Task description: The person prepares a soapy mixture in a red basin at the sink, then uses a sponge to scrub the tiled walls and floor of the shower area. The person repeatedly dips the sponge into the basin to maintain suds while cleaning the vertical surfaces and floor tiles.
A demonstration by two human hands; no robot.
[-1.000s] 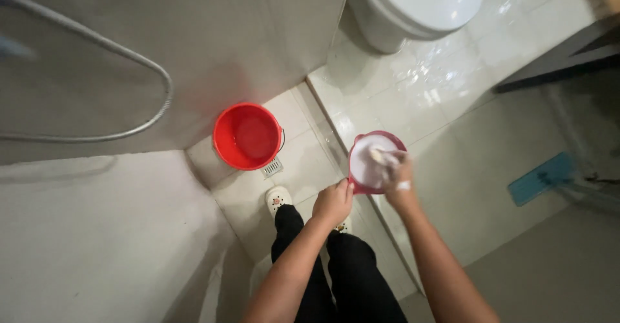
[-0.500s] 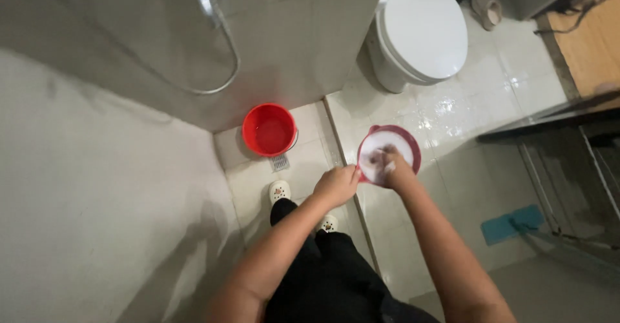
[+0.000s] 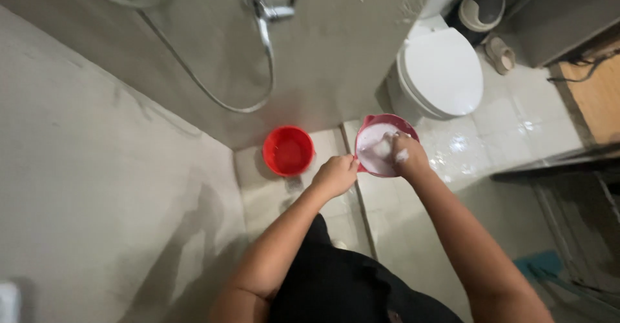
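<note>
I hold a small pink basin (image 3: 373, 129) in front of me, white foam inside it. My left hand (image 3: 334, 176) grips its left rim. Inside the basin, my right hand (image 3: 403, 155) presses into the foam, with suds on the fingers; whether it holds a cloth or sponge cannot be told. Below the hands a red bucket (image 3: 288, 150) stands on the tiled floor against the wall.
A white toilet (image 3: 439, 71) with its lid down stands to the right. A tap (image 3: 268, 10) with a hose (image 3: 213, 97) is on the grey wall above the bucket. A small bin (image 3: 483, 8) sits behind the toilet. A wet tiled floor (image 3: 491, 129) lies beyond.
The view has tilted up the wall, bringing the tap, toilet and bin into sight. Both hands stay on the basin; the right hand keeps working in the foam.
</note>
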